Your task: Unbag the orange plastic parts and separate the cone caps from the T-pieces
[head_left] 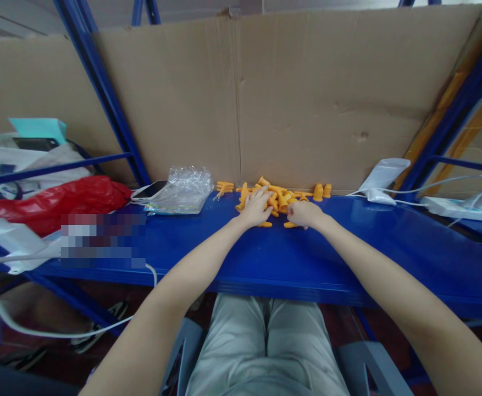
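The heap of yellow pieces [282, 201] lies at my twelve o'clock. My left hand [257, 209] rests over its left side, fingers spread; my right hand [306, 213] curls at its five o'clock, and I can't tell whether it grips anything. Clear plastic packaging [187, 191] sits at the heap's nine, two yellow cups [318, 192] at three; cardboard [327, 104] blocks twelve.

Parts pile [285, 199] mid-table, at back edge of table [290, 258]; cardbd [290, 99] behind. L hand [257, 207] on pile's L side, R hand [305, 213] at its front R. 2 cups [318, 192] just R of pile, then packet [384, 171], pwr strip [463, 208] far R. Bag [189, 190] L of pile, phone [153, 190] at its L end, sack [67, 201] further L
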Available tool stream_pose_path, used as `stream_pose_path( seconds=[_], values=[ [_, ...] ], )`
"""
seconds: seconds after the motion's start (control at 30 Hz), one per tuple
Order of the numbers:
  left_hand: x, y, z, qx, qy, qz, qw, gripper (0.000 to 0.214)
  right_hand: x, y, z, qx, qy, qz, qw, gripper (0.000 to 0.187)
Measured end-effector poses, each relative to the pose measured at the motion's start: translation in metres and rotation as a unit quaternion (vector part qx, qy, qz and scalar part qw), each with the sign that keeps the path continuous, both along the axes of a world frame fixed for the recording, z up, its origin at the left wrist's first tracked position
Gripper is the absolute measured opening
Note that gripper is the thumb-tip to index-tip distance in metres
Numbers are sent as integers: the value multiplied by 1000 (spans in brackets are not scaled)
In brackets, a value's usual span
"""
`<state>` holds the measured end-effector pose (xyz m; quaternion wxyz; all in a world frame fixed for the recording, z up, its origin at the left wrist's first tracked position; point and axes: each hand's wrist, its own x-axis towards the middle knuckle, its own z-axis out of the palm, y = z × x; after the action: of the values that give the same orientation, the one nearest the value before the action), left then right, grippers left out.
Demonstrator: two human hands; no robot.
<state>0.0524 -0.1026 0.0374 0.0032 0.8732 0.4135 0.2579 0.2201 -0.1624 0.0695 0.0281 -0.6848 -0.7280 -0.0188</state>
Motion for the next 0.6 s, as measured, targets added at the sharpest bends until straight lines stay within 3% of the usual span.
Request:
stream_pose_path(
  seconds=[0.07, 0.2, 0.43, 0.6],
  values=[
    [-1, 1, 1, 21, -23, 2, 1000, 55, 5, -1, 5, 17, 6, -8, 1000, 24],
    [-2, 3, 3, 68, -68, -3, 995, 53, 9, -4, 11, 121, 5, 9, 993, 29],
    [0, 12, -2, 91, -182, -88, 975, 55, 8, -1, 8, 256, -10, 172, 951, 22],
    [1, 19, -7, 84, -245, -141, 956, 56, 10, 4, 0, 274, 29, 158, 948, 22]
  ],
)
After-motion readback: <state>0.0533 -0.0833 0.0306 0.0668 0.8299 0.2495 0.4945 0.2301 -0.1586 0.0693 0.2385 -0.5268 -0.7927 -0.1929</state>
